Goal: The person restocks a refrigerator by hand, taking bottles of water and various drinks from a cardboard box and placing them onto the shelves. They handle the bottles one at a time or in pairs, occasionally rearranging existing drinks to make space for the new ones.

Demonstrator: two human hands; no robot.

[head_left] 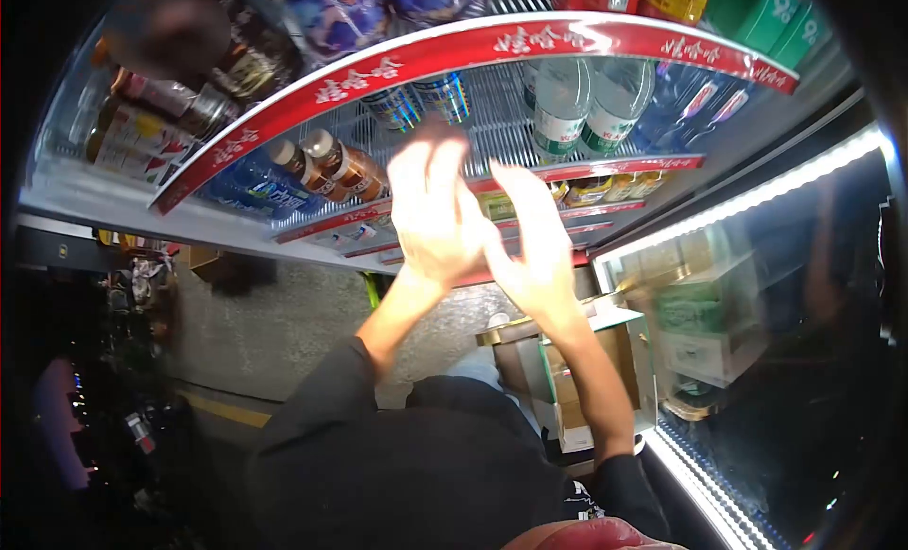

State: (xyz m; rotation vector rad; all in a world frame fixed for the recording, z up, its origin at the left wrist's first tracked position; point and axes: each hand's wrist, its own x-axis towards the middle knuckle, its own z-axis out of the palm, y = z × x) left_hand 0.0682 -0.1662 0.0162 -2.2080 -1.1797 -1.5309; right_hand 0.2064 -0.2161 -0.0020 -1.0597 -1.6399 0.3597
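My left hand and my right hand are raised side by side in front of an open drinks fridge, both blurred by motion. The fingers of each are spread and nothing shows in either. They hover before a wire shelf that carries blue cans and clear bottles with green labels. Brown bottles with white caps lie just left of my left hand. Dark sleeves cover both forearms up to the elbow.
Red price strips edge each shelf. The glass fridge door stands open at the right with a lit strip along its frame. A cardboard box sits on the floor below. Cluttered goods line the dark left side.
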